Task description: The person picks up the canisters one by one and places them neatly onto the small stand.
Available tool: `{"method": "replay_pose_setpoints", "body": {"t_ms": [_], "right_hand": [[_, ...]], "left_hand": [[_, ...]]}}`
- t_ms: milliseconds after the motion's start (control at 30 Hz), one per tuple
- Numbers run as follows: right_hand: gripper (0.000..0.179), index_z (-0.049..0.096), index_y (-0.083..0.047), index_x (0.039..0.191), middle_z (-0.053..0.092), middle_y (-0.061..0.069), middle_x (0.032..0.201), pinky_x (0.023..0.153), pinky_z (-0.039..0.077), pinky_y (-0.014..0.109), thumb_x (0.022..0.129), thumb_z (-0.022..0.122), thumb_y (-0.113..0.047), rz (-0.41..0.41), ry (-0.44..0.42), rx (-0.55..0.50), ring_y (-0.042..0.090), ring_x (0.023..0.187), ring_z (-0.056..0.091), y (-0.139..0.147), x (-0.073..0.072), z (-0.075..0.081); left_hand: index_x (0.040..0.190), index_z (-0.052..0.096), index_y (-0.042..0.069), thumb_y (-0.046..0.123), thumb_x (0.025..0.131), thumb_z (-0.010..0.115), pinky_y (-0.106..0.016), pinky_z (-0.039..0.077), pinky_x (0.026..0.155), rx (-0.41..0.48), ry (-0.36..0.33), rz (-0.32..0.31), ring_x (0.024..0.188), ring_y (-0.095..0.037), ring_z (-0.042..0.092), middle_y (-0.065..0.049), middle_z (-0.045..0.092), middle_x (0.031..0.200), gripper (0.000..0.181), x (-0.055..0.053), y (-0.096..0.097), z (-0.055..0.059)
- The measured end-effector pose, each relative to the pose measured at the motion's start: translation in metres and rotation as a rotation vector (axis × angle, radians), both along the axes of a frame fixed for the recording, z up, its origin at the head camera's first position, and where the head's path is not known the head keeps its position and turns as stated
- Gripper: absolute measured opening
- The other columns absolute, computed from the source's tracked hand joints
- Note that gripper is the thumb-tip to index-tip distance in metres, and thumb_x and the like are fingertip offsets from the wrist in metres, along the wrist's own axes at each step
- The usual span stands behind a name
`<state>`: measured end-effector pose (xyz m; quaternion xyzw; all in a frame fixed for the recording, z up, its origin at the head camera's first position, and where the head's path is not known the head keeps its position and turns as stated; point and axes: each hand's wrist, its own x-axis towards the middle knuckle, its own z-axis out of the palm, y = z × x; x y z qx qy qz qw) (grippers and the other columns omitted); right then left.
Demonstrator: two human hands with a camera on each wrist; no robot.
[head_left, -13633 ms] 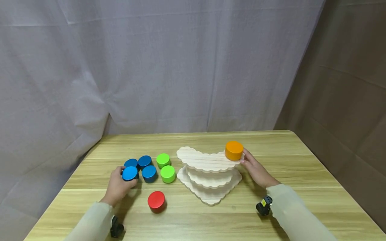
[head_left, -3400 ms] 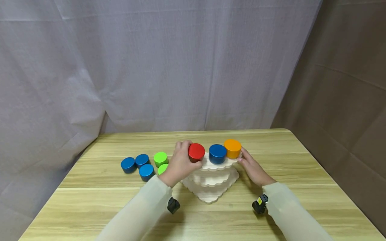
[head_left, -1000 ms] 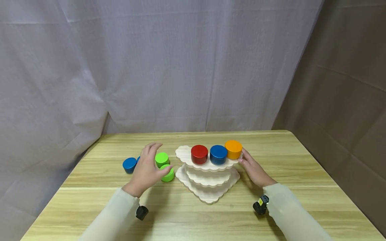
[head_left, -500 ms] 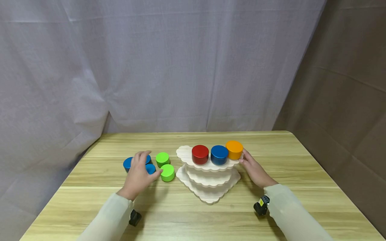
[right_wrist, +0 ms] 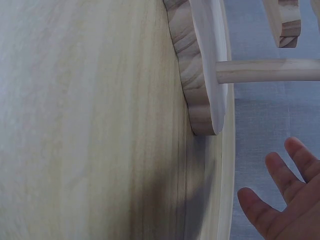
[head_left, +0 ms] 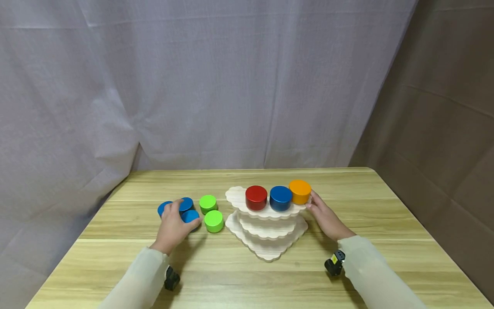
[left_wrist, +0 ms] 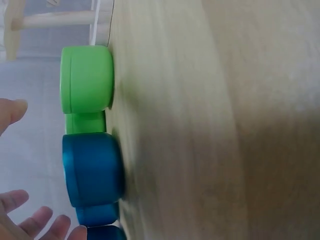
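A tiered pale wooden stand (head_left: 266, 229) with scalloped edges carries a red lidded tin (head_left: 256, 198), a dark blue tin (head_left: 280, 198) and an orange tin (head_left: 299, 192) on its top tier. My right hand (head_left: 328, 219) pinches the right end of that tier beside the orange tin; its other fingers (right_wrist: 282, 175) stretch out free in the right wrist view. Over the near blue tin (head_left: 191, 219) my left hand (head_left: 171, 229) hovers, thumb and fingers spread. Left wrist view shows a gap between those fingers (left_wrist: 37, 220) and the blue tin (left_wrist: 95, 169).
Two more blue tins, the far one (head_left: 186, 204) and the left one (head_left: 164, 207), stand by the left hand. Two green tins (head_left: 214, 221) are between them and the stand. A grey curtain (head_left: 200, 86) hangs behind the wooden table (head_left: 247, 283).
Earlier the left hand set a blue tin, then the red tin, on the top tier. Since then it has moved left and lowered toward the blue tins. The right hand has stayed put.
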<state>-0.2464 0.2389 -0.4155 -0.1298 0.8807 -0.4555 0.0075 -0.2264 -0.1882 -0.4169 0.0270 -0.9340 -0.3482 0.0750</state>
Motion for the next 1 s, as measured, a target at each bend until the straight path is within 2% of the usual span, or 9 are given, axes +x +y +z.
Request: {"method": "replay_pose_setpoints", "body": {"t_ms": [333, 567, 1000], "right_hand": [[0.061, 0.004, -0.009, 0.155, 0.013, 0.027, 0.156, 0.107, 0.016, 0.068, 0.105, 0.032, -0.031, 0.007, 0.006, -0.011, 0.049, 0.14, 0.018, 0.001, -0.001, -0.001], [0.062, 0.004, -0.01, 0.156, 0.013, 0.027, 0.156, 0.107, 0.016, 0.068, 0.105, 0.032, -0.033, 0.009, 0.011, -0.007, 0.049, 0.14, 0.019, 0.0, 0.001, 0.0], [0.063, 0.004, -0.011, 0.156, 0.012, 0.026, 0.157, 0.107, 0.014, 0.068, 0.105, 0.032, -0.034, 0.012, 0.012, -0.019, 0.05, 0.14, 0.017, -0.001, 0.001, 0.001]], "left_hand": [[0.142, 0.031, -0.007, 0.037, 0.08, 0.075, -0.06, 0.034, 0.103, 0.031, -0.022, 0.048, 0.128, -0.047, 0.031, -0.034, 0.031, 0.138, 0.087, -0.001, 0.002, -0.008], [0.142, 0.029, -0.006, 0.035, 0.08, 0.074, -0.061, 0.035, 0.101, 0.062, -0.073, 0.101, 0.126, -0.049, 0.033, -0.035, 0.032, 0.135, 0.087, 0.001, 0.007, -0.011], [0.141, 0.029, -0.006, 0.031, 0.079, 0.076, -0.061, 0.032, 0.103, 0.207, -0.109, 0.194, 0.128, -0.048, 0.03, -0.034, 0.029, 0.138, 0.086, -0.004, 0.01, -0.019]]}}
